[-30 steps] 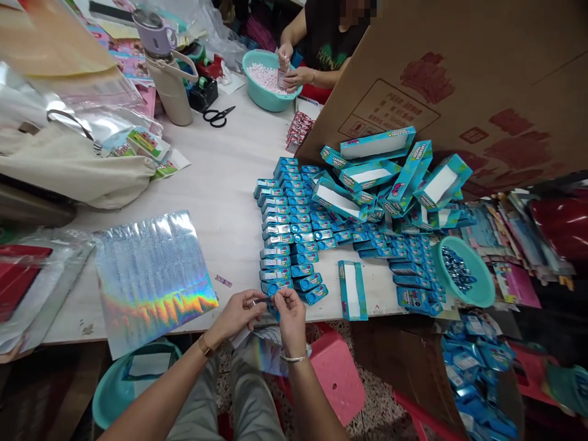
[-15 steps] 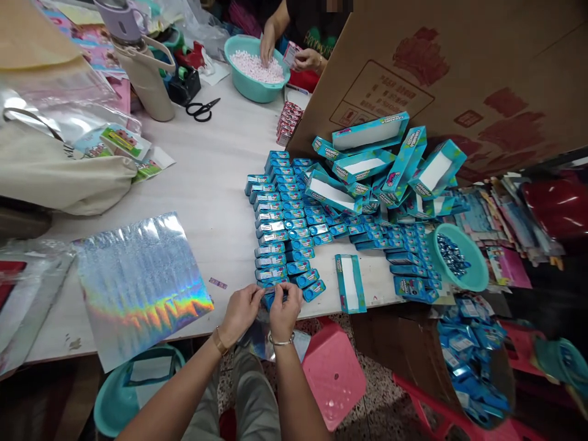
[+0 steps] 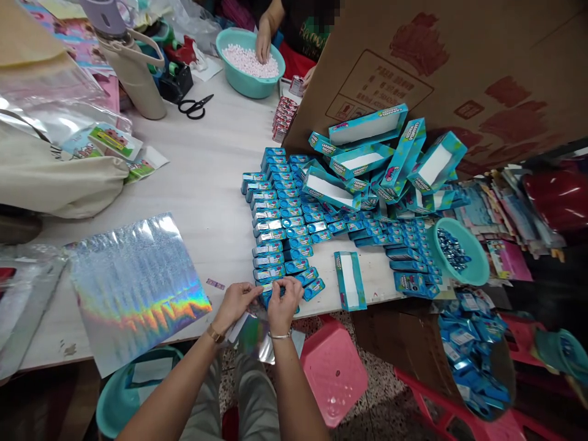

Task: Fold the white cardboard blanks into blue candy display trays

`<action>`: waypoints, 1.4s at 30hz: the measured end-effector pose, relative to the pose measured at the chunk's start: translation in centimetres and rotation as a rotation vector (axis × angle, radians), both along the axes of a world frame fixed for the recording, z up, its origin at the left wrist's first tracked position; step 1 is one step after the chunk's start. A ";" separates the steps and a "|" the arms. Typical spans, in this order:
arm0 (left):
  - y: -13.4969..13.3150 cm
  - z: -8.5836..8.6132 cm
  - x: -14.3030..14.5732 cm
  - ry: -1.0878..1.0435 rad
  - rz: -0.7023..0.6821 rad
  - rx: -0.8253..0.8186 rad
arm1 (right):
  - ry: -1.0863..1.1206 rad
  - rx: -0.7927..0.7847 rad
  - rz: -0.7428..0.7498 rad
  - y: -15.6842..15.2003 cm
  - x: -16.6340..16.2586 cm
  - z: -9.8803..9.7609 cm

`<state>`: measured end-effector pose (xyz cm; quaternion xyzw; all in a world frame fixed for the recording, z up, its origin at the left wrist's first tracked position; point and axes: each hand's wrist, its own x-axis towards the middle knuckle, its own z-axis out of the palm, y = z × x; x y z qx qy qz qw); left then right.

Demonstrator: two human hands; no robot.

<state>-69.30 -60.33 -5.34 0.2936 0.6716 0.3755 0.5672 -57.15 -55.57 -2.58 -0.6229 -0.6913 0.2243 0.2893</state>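
My left hand (image 3: 235, 304) and my right hand (image 3: 282, 306) meet over a small blue box (image 3: 265, 299) at the near end of a row, by the table edge. Both have thumb and fingers pinched together. Something small and pale lies by the fingertips, too small to name. Several rows of small blue boxes (image 3: 267, 236) stand just beyond my hands. Left of them lies a small purple printed strip (image 3: 215, 283). A shiny sheet (image 3: 266, 349) shows below my wrists, over my lap.
A holographic sheet (image 3: 138, 288) overhangs the table edge at left. Empty blue display trays (image 3: 367, 159) are piled against a large cardboard box (image 3: 459, 73). A co-worker's hand (image 3: 263, 43) is in a teal basin (image 3: 252, 89) of pale pieces. Scissors (image 3: 196, 108) lie nearby; a pink stool (image 3: 334, 373) stands below.
My hands stay over the same box, the left fingers shifting slightly. The co-worker's other hand, with a pink packet, has moved down mostly behind the cardboard. The view has shifted a little.
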 end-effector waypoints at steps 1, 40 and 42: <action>-0.1 -0.9 0.0 -0.110 0.012 -0.024 | -0.001 -0.004 -0.001 0.0 0.0 0.0; -7.1 4.0 3.1 0.062 0.136 -0.034 | -0.163 0.011 0.661 -8.8 6.4 3.2; -7.1 4.1 3.3 0.077 0.132 -0.029 | -0.158 -0.003 0.661 -8.8 6.6 3.3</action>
